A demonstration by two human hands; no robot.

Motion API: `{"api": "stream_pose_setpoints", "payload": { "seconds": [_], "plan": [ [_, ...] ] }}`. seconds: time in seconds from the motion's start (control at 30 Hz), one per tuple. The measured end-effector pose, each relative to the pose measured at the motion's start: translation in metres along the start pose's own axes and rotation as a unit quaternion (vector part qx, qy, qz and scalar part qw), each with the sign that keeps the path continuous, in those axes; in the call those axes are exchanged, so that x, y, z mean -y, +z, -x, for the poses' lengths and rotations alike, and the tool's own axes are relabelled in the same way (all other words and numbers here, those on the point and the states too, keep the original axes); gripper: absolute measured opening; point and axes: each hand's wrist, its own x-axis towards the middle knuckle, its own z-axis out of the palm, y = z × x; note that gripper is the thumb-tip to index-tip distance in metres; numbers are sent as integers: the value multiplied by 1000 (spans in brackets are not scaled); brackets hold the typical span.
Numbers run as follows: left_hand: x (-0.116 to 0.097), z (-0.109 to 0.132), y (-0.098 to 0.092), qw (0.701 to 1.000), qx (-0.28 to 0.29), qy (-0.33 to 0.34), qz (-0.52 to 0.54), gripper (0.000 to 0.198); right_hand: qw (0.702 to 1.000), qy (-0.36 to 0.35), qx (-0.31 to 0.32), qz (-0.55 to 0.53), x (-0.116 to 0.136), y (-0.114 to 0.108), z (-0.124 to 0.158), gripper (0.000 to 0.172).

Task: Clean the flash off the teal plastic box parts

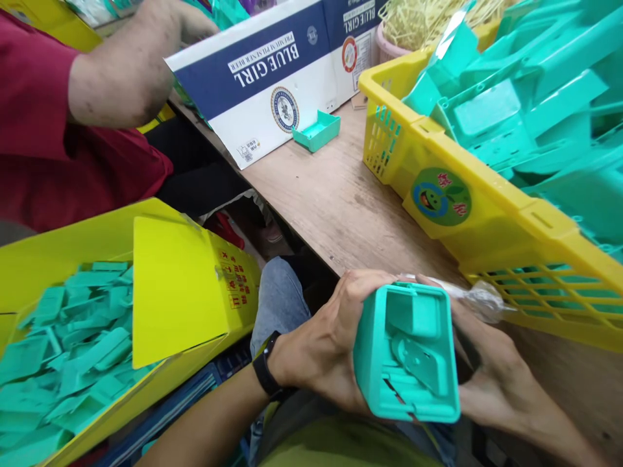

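Between my two hands, above my lap at the table's edge, is a green plastic box with its open end facing up toward me. Smaller green plastic pieces lie inside it. My left hand wraps round the box's left side, a dark band on its wrist. Against the right side of the box rests my right hand, its fingers partly hidden behind the rim. A piece of clear plastic wrap sticks out beyond the box near my right fingers.
A yellow basket of green parts stands on the table at right. A small green tray lies by a white-and-blue carton. At left is a yellow box of green pieces; another person's arm is above it.
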Motion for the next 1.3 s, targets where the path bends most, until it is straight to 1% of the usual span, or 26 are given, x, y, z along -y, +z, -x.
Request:
{"api": "stream_pose_setpoints", "payload": {
  "seconds": [0.07, 0.2, 0.3, 0.4, 0.53, 0.6, 0.77, 0.83, 0.93, 1.07, 1.17, 1.3],
  "plan": [
    [0, 0, 1, 1000, -8, 2, 6, 128, 1000, -2, 3, -5, -1, -1, 0, 92],
    [-2, -1, 1, 999, -22, -29, 15, 125, 1000, -3, 4, -1, 0, -4, -3, 87],
    [-1, -1, 1, 999, -18, -37, 11, 126, 1000, -5, 4, -4, 2, -4, -3, 89],
    [1, -2, 2, 1000, -8, -17, -8, 129, 1000, 8, -5, -11, 2, -1, 1, 94],
    [4, -2, 1, 999, 35, -19, -19, 134, 1000, 9, -15, 0, 0, 0, 5, 94],
    [6, -1, 2, 999, 33, -8, -17, 133, 1000, 1, -13, 4, 0, -2, 3, 95],
    [15, 6, 8, 1000, -7, 12, -7, 131, 1000, 0, -4, -1, -1, -5, -1, 94],
    [17, 7, 8, 1000, 8, 10, -11, 130, 1000, -3, -7, 4, -1, -4, -1, 91],
    [14, 5, 3, 999, 37, 0, -12, 132, 1000, -5, -17, 8, -1, -2, 2, 87],
    [6, -1, -2, 999, 37, 13, -14, 137, 999, -7, -34, 7, 2, 0, 0, 89],
    [4, -3, -1, 1000, 14, 4, -15, 135, 999, -12, -36, 21, 3, -2, -4, 93],
    [7, -1, 9, 997, -43, -53, 20, 132, 999, -41, -22, 24, -3, -5, -10, 104]
  ]
}}
